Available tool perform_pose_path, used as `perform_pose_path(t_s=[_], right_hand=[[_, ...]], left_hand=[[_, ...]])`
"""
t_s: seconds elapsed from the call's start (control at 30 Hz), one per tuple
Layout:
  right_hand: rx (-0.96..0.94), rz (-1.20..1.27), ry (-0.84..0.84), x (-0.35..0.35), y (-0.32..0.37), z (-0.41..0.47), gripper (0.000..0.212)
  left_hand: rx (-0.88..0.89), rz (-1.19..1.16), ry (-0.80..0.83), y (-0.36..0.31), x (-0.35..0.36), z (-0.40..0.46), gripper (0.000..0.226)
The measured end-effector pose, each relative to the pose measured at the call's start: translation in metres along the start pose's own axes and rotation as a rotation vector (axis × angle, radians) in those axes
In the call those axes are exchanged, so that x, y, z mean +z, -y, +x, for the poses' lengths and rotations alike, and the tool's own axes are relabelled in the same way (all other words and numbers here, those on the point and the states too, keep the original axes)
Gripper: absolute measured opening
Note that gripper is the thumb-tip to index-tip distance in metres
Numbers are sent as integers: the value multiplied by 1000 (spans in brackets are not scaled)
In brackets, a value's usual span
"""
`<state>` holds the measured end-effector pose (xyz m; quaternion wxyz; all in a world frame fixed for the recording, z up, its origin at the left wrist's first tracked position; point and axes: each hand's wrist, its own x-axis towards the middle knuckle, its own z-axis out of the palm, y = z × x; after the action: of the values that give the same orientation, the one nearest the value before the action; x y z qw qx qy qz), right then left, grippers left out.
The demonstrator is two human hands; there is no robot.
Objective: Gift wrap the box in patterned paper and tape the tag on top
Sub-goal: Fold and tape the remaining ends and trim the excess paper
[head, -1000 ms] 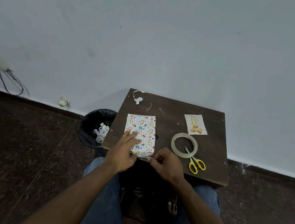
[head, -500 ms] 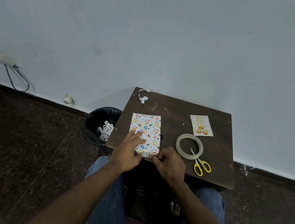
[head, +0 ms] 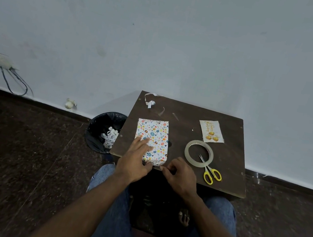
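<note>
A box wrapped in white patterned paper (head: 155,137) lies on the small dark wooden table (head: 225,171), near its left front part. My left hand (head: 137,157) presses flat on the box's near top with straight fingers. My right hand (head: 178,173) is at the box's near right corner, its fingers curled and pinching the paper at the near end flap. The gift tag (head: 211,131), pale with gold ornaments, lies at the table's far right. A roll of clear tape (head: 198,153) sits below it.
Yellow-handled scissors (head: 209,171) lie with their blades inside the tape roll. Paper and tape scraps (head: 150,101) lie at the table's far left corner. A black bin (head: 104,131) with paper offcuts stands on the floor left of the table. The wall is close behind.
The camera view has shifted slightly. Both hands stay at the box's near end; my right hand has drawn closer to the near right corner of the box.
</note>
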<state>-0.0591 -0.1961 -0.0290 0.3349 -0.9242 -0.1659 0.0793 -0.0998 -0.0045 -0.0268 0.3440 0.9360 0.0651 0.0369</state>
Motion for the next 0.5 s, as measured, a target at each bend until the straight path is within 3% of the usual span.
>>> perform_pose_path(t_s=[0.23,0.5], right_hand=[[-101,4,88,-3,-2,-6,25],[-67,-33,123,-2,8,4,24]], left_hand=[[11,-7,-25,0,1,-1,42],[23,-10,-34,-2,0,-1,42]])
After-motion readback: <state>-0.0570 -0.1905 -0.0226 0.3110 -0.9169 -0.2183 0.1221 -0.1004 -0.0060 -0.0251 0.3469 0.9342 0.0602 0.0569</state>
